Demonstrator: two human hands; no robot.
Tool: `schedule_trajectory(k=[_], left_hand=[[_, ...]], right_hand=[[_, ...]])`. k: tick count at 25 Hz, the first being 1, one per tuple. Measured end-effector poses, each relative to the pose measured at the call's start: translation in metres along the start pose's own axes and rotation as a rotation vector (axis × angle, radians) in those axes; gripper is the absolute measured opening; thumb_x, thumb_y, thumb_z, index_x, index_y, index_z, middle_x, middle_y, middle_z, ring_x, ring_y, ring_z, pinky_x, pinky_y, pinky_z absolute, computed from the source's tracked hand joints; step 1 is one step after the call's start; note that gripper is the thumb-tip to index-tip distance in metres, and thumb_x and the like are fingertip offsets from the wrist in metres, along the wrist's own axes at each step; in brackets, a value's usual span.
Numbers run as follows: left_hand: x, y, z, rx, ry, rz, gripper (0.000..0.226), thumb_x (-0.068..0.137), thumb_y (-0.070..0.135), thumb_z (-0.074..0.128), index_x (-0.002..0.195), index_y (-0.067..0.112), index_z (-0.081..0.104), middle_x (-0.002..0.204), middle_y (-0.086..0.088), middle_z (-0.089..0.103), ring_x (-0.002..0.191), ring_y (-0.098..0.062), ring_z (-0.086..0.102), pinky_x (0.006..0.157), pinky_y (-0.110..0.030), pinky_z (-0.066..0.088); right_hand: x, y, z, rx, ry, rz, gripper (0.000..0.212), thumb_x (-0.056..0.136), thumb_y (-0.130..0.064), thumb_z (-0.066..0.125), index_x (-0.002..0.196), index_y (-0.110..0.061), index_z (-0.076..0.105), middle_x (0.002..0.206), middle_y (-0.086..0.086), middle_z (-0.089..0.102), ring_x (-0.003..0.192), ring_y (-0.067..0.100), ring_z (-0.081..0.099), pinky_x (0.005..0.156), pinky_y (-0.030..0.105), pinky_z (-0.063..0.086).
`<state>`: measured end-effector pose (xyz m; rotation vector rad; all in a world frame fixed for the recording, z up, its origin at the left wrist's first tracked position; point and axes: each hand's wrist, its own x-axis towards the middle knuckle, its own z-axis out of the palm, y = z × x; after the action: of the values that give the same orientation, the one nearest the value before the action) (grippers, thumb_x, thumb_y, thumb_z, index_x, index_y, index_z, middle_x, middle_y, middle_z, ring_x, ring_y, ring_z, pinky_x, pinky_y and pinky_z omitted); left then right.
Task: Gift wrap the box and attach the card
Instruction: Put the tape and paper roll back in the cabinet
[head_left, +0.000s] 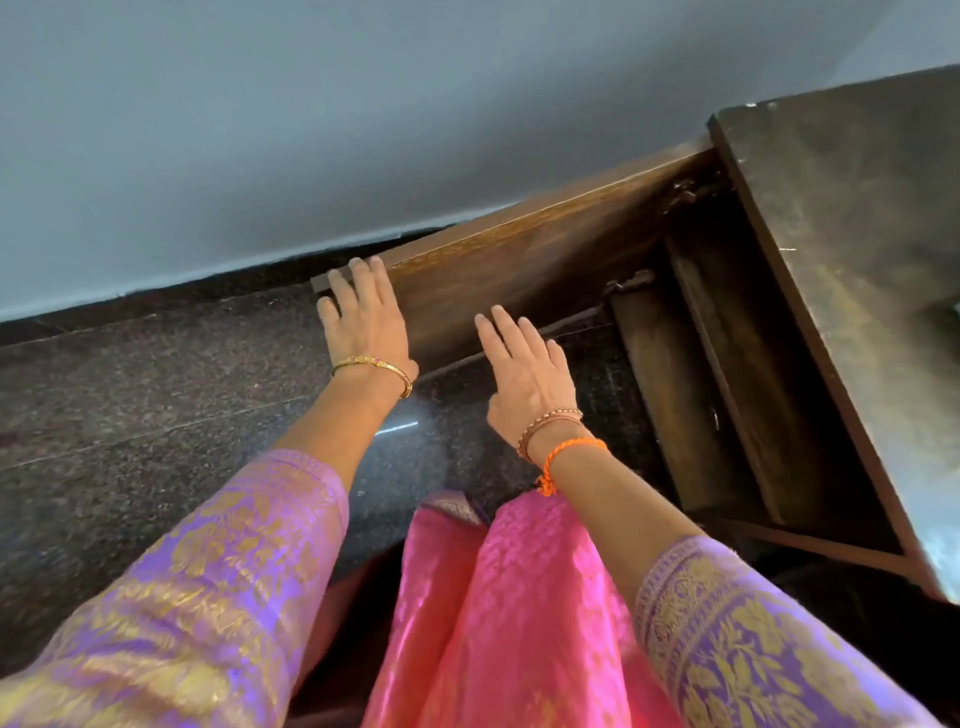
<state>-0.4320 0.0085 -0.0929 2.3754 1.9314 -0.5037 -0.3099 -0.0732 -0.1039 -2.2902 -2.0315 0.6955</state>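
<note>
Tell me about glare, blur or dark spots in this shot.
Head view: a bright glare streak on the polished floor between the arms; the cabinet interior sits in deep shadow, contents unreadable; near sleeves are slightly soft; wide-angle lens tilts the wall line; both hands look fairly sharp.

Home: wooden cabinet (545, 249), granite floor (156, 389)

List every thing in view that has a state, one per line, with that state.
Cabinet door: swung open, left hand on its outer end.
Cabinet: open; the shelves that show look bare, deep inside too dark to tell.
Left hand: fingers straight, resting on the door.
Right hand: fingers straight, holds nothing; contact with the door cannot be told.
Gift box and card: not in view.
</note>
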Motion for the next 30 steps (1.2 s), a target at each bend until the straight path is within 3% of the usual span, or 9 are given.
schedule_trajectory(k=[3,5,8,10,14,17,21,25,30], left_hand=[[-0.033,0.032,-0.013,-0.251,0.115,0.062,0.089,0.079,0.02,0.066,0.145,0.005,0.009,0.155,-0.015,-0.001,0.14,-0.038,0.011,0.108,-0.046,0.028],[-0.062,0.07,-0.023,-0.394,0.164,0.251,0.071,0.08,0.012,0.064,0.14,0.002,0.028,0.153,-0.019,0.011,0.137,-0.037,0.025,0.102,-0.044,0.037],[-0.097,0.135,-0.038,-0.501,0.199,0.591,0.053,0.069,-0.004,0.069,0.12,-0.002,0.054,0.137,-0.024,0.042,0.11,-0.042,0.055,0.075,-0.045,0.054],[-0.123,0.179,-0.055,-0.546,0.194,0.725,0.046,0.067,-0.008,0.068,0.112,-0.002,0.059,0.128,-0.023,0.051,0.099,-0.041,0.059,0.065,-0.044,0.054],[-0.2,0.263,-0.082,-0.726,0.125,0.868,0.041,0.074,-0.009,0.058,0.114,0.001,0.058,0.126,-0.017,0.049,0.109,-0.035,0.052,0.082,-0.042,0.05],[-0.261,0.313,-0.083,-0.745,0.05,1.061,0.034,0.074,-0.006,0.056,0.108,-0.002,0.06,0.118,-0.019,0.051,0.1,-0.033,0.057,0.078,-0.041,0.051],[-0.334,0.362,-0.076,-0.628,-0.067,1.204,0.032,0.079,0.012,0.051,0.108,0.002,0.061,0.117,-0.017,0.052,0.103,-0.034,0.054,0.087,-0.045,0.048],[-0.382,0.38,-0.067,-0.491,-0.203,1.345,0.07,0.073,0.052,0.023,0.11,0.006,0.061,0.113,-0.013,0.056,0.105,-0.028,0.052,0.089,-0.036,0.04],[-0.417,0.396,-0.051,-0.314,-0.287,1.384,0.054,0.071,0.05,0.054,0.108,0.012,0.063,0.107,-0.009,0.062,0.104,-0.025,0.056,0.092,-0.034,0.042]], right_hand=[[-0.024,0.031,-0.022,0.056,0.089,0.11,0.076,0.084,-0.007,0.049,0.146,-0.021,0.009,0.156,-0.003,0.003,0.143,0.022,0.006,0.113,0.041,0.014],[-0.05,0.052,-0.042,0.109,0.181,0.22,0.07,0.083,-0.006,0.049,0.144,-0.019,0.019,0.155,-0.001,0.009,0.142,0.021,0.01,0.114,0.039,0.015],[-0.102,0.086,-0.068,0.151,0.322,0.419,0.062,0.081,-0.007,0.05,0.139,-0.018,0.031,0.151,0.001,0.02,0.139,0.022,0.019,0.112,0.036,0.016],[-0.145,0.112,-0.085,0.169,0.424,0.544,0.057,0.079,-0.007,0.049,0.134,-0.018,0.038,0.146,0.001,0.028,0.135,0.023,0.024,0.109,0.035,0.018],[-0.248,0.162,-0.101,0.181,0.623,0.808,0.047,0.075,-0.015,0.039,0.121,-0.014,0.051,0.137,0.004,0.042,0.127,0.026,0.035,0.101,0.035,0.025],[-0.318,0.185,-0.1,0.179,0.759,0.969,0.066,0.064,-0.031,0.018,0.112,-0.011,0.059,0.129,0.009,0.051,0.122,0.03,0.043,0.097,0.04,0.032],[-0.393,0.216,-0.096,0.232,0.698,1.165,0.046,0.08,-0.015,0.042,0.125,-0.016,0.047,0.142,0.005,0.034,0.131,0.025,0.028,0.102,0.034,0.023],[-0.45,0.229,-0.079,0.284,0.765,1.29,0.045,0.079,-0.012,0.047,0.124,-0.012,0.049,0.141,0.011,0.036,0.13,0.028,0.031,0.103,0.036,0.027],[-0.51,0.248,-0.037,0.532,0.893,1.553,0.041,0.08,-0.006,0.046,0.121,-0.007,0.049,0.127,0.015,0.044,0.115,0.033,0.042,0.096,0.032,0.028]])
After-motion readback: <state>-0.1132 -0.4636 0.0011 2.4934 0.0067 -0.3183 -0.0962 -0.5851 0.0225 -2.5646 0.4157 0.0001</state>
